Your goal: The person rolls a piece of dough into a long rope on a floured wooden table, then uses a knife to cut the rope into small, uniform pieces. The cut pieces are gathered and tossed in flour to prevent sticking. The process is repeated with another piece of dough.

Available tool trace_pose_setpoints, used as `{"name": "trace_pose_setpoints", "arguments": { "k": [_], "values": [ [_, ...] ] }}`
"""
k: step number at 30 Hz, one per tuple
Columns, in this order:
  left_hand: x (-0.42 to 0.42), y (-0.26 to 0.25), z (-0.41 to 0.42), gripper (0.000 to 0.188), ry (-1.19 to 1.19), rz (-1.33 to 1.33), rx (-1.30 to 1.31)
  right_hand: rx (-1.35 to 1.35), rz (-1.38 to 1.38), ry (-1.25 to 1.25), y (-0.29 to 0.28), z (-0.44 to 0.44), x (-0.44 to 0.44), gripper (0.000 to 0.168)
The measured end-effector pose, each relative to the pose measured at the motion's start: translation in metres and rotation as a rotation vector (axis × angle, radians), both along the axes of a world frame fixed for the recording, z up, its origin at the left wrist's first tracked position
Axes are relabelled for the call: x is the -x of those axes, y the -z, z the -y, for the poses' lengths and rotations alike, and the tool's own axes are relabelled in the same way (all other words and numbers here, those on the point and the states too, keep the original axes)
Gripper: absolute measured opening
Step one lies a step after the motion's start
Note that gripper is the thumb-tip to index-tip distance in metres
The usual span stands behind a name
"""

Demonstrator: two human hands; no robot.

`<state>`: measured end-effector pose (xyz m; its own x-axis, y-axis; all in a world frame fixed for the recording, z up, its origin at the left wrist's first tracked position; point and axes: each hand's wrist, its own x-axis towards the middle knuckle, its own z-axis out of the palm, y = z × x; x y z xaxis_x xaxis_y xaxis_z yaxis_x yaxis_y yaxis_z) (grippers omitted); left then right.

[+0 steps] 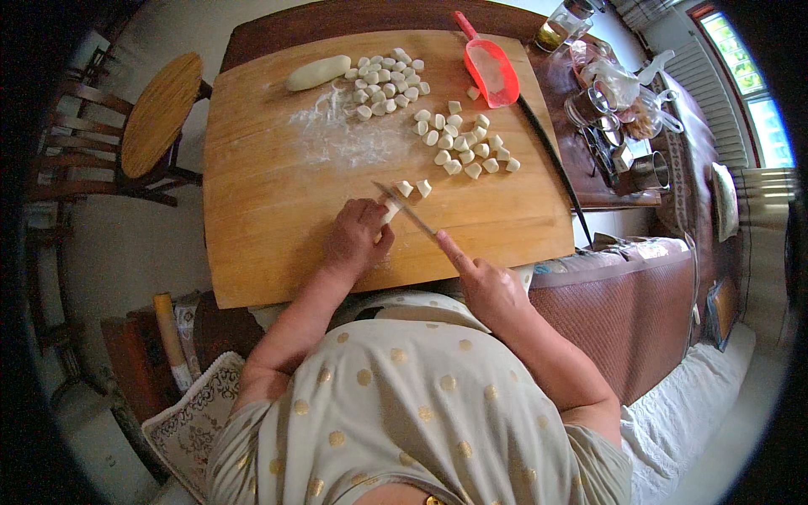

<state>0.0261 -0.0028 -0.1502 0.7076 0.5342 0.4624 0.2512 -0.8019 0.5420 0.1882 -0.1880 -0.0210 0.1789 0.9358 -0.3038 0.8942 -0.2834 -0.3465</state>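
My left hand (360, 235) rests on the wooden board (278, 208), its fingers curled over a short roll of dough (390, 212), most of which they hide. In my right hand (489, 284) is a knife (410, 216), my index finger laid along it. The blade lies across the free end of the roll, close to my left fingertips. Just beyond the blade sit two cut dough pieces (414, 189). Farther up and right is a loose group of dough pieces (466, 145). Another pile of pieces (386, 82) stands at the far side, beside a thick dough log (319, 72).
White flour (353, 139) is dusted over the middle of the board. A red scoop with flour (492, 71) lies at the far right, near a long black strip (555, 158). Jars, metal cups (650, 172) and plastic bags (615, 82) crowd the table at right. A wooden stool (161, 113) stands left.
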Motion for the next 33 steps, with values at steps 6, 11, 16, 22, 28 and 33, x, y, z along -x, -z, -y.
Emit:
{"name": "trace_pose_setpoints", "arguments": {
  "k": [6, 11, 16, 22, 28, 33],
  "values": [
    [-0.004, -0.004, 0.012, 0.037, 0.027, -0.055, -0.049, 0.136, 0.086, -0.063, -0.010, 0.004, 0.006, 0.087],
    [0.001, 0.002, 0.017, 0.035, -0.032, -0.056, -0.029, 0.126, 0.050, -0.037, 0.008, 0.002, 0.010, 0.086],
    [0.006, 0.004, 0.006, 0.027, -0.199, 0.085, 0.078, 0.071, -0.089, 0.066, 0.025, 0.002, -0.005, 0.076],
    [0.019, 0.004, 0.003, 0.028, -0.118, 0.054, 0.104, -0.013, 0.012, -0.070, -0.005, -0.006, 0.012, 0.081],
    [0.018, 0.004, 0.004, 0.027, -0.071, 0.019, 0.034, 0.101, 0.090, -0.144, -0.012, -0.013, 0.017, 0.087],
    [0.020, -0.002, 0.007, 0.023, -0.132, -0.033, 0.047, 0.139, 0.085, -0.118, 0.010, -0.018, 0.023, 0.086]
  ]
}}
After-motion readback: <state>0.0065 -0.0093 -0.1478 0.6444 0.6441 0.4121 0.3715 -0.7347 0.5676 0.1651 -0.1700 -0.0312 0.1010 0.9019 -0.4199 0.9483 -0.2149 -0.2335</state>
